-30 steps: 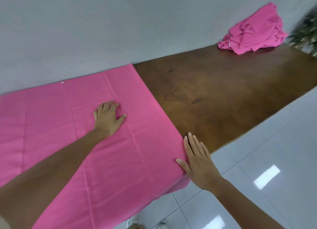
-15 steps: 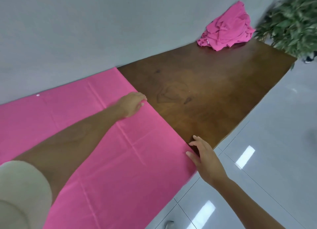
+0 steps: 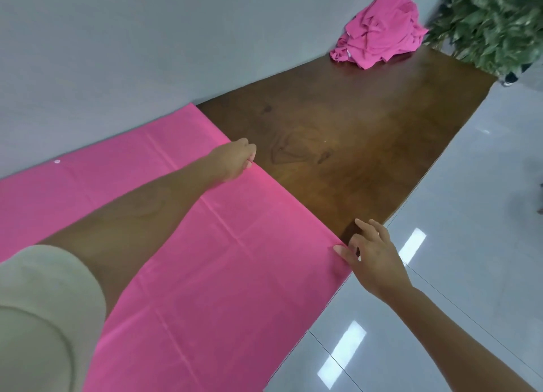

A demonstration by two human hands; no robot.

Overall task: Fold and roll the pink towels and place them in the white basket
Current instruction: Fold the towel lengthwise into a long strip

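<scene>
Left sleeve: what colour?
Plain cream sleeve; shows best in the head view, lower left.

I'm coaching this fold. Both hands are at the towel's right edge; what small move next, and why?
Probably pinch the near corner with the right hand: the towel lies flat, the left hand grips its edge, but the right thumb only rests on the corner, fingers spread.
</scene>
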